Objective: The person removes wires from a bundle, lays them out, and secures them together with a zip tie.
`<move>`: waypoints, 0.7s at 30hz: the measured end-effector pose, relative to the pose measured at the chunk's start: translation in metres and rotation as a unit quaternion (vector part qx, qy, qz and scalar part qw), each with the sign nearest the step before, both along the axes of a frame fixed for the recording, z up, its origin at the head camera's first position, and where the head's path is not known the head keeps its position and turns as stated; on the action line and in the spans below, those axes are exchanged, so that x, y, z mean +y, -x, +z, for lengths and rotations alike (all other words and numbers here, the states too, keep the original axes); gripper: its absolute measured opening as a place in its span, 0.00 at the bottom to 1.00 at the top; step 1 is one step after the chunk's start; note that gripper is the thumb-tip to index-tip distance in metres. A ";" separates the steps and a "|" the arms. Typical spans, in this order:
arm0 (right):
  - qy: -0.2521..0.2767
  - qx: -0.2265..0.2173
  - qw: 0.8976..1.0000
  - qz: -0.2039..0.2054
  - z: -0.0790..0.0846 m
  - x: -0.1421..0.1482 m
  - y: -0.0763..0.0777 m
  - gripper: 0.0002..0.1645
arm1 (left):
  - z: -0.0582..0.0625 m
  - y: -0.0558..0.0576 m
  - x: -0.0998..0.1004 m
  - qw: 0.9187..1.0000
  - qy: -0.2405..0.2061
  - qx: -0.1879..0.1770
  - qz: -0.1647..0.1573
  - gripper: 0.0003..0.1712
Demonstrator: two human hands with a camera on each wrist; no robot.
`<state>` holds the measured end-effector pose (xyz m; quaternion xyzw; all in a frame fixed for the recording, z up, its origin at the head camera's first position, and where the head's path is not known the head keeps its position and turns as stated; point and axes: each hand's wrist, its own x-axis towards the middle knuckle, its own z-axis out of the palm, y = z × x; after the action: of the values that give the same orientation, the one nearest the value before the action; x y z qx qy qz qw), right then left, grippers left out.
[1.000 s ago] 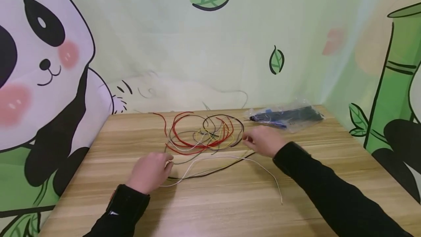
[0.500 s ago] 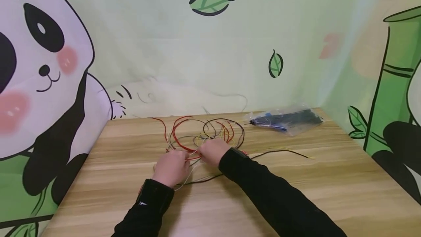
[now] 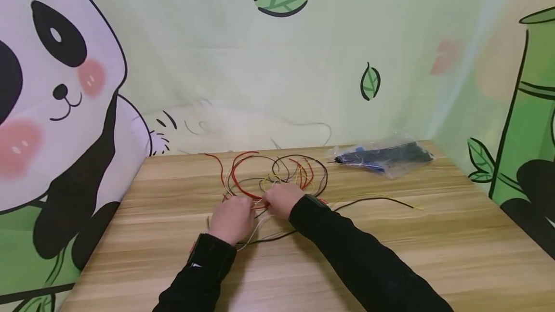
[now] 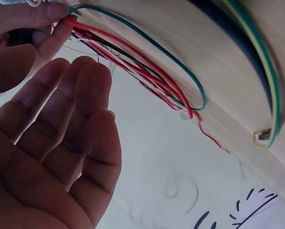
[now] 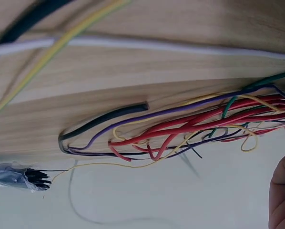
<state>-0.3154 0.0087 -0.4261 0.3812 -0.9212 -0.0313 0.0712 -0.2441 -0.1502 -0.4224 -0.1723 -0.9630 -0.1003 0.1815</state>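
Note:
A loose coil of thin electrical wires, with red wire (image 3: 236,177), black wire (image 3: 326,172) and yellow wire among them, lies mid-table. My right hand (image 3: 284,199) is at the coil's near side; in the left wrist view its thumb and finger pinch at a green wire (image 4: 147,36) and a red wire (image 4: 128,45). My left hand (image 3: 231,218) is close beside it, fingers bent loosely, with nothing visible between them in its wrist view. A white wire (image 3: 256,230) and a long black wire (image 3: 270,238) run beneath the hands. Fingertips are hidden in the head view.
A clear plastic bag (image 3: 386,155) of thin black strips lies at the table's back right. Black and yellow wire ends (image 3: 377,199) stretch to the right past my right wrist. A cloth backdrop (image 3: 217,61) with panda and bamboo pictures stands behind the wooden table (image 3: 151,254).
My right hand has moved left to the middle, letting black and yellow wire ends lie out at right. My left hand shifted right. The white wire's loose end has left the right side.

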 end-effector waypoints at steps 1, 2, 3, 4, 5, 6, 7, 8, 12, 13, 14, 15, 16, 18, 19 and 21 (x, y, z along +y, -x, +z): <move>0.002 0.002 1.000 0.000 0.000 0.001 0.000 0.06 | -0.001 0.000 0.001 1.000 0.001 -0.003 0.002 0.05; 0.004 0.003 1.000 0.001 0.000 0.002 0.000 0.06 | -0.002 0.001 0.001 1.000 0.002 -0.006 0.004 0.05; 0.006 0.005 1.000 0.002 -0.001 0.002 0.000 0.06 | -0.003 0.001 0.001 1.000 0.002 -0.008 0.006 0.05; 0.009 0.008 1.000 0.005 -0.001 0.003 0.000 0.06 | -0.004 0.002 0.002 1.000 0.003 -0.011 0.008 0.04; 0.013 0.011 1.000 0.008 -0.001 0.003 -0.001 0.06 | -0.005 0.002 0.002 1.000 0.004 -0.013 0.010 0.05; 0.017 0.015 1.000 0.012 0.000 0.004 -0.001 0.06 | -0.005 0.003 0.002 1.000 0.005 -0.013 0.011 0.06; 0.020 0.020 0.999 0.015 0.000 0.004 -0.002 0.06 | -0.006 0.002 0.002 1.000 0.005 -0.013 0.011 0.08; 0.022 0.025 0.999 0.019 0.001 0.005 -0.003 0.06 | -0.007 0.002 0.003 1.000 0.007 -0.013 0.012 0.10; 0.031 0.047 0.998 0.028 0.004 0.007 -0.007 0.06 | -0.010 0.003 0.003 1.000 0.008 -0.010 0.008 0.13; 0.035 0.054 0.997 0.031 0.006 0.008 -0.009 0.06 | -0.010 0.003 0.003 1.000 0.008 -0.010 0.008 0.11; 0.037 0.060 0.997 0.035 0.008 0.009 -0.011 0.06 | -0.011 0.003 0.003 1.000 0.007 -0.011 0.007 0.09; 0.041 0.068 0.996 0.039 0.010 0.011 -0.013 0.07 | -0.011 0.004 0.002 1.000 0.006 -0.012 0.007 0.08; 0.047 0.076 0.995 0.043 0.012 0.012 -0.015 0.07 | -0.012 0.004 0.002 1.000 0.004 -0.012 0.006 0.06; 0.054 0.092 0.993 0.049 0.016 0.015 -0.019 0.07 | -0.012 0.004 0.002 1.000 -0.001 -0.011 0.008 0.03; 0.058 0.099 0.992 0.052 0.018 0.016 -0.021 0.08 | -0.012 0.004 0.002 1.000 -0.005 -0.009 0.008 0.03; 0.062 0.114 0.990 0.054 0.021 0.020 -0.023 0.08 | -0.011 0.005 0.002 1.000 -0.012 0.001 0.008 0.03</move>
<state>-0.2924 0.0289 -0.4048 0.4190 -0.8854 -0.0132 0.2007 -0.2491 -0.1482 -0.4336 -0.1624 -0.9629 -0.1101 0.1855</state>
